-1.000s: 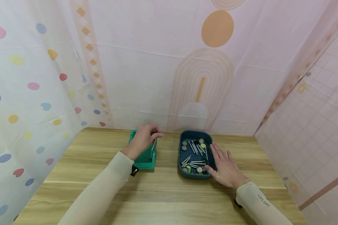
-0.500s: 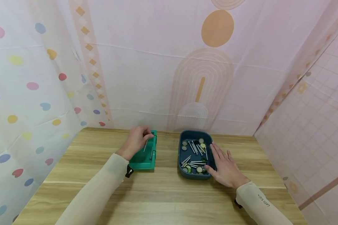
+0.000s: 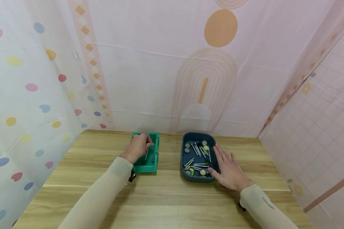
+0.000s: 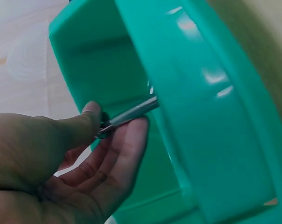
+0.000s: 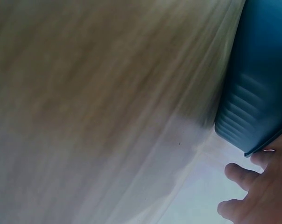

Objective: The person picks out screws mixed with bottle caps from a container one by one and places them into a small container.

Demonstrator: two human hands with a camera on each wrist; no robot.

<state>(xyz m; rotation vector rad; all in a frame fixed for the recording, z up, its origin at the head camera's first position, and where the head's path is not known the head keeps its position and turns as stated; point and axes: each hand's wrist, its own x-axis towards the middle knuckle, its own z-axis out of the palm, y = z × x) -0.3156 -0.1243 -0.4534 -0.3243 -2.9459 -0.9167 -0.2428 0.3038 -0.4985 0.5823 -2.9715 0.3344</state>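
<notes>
My left hand [image 3: 137,148] is over the green plastic box [image 3: 146,170], pinching a metal bolt [image 4: 134,112] between thumb and fingertips. In the left wrist view the bolt's head is near the thumb, while its far end is hidden behind the box wall. Another slim metal rod [image 3: 153,156] is along the box's right side. My right hand [image 3: 230,171] rests on the right rim of the dark blue bin [image 3: 198,180], fingers fairly straight and thumb over the front right edge. Inside the bin are several metal bolts [image 3: 200,165] and round caps [image 3: 203,172].
Both containers stand on a wooden table [image 3: 172,200], with a strip of bare wood between them. A patterned cloth [image 3: 149,79] hangs behind the table's back edge, and more cloth closes off both sides.
My left hand has moved left from the green box's right edge, then lower toward its inside, with the bolt still pinched. The right hand stays in place on the bin.
</notes>
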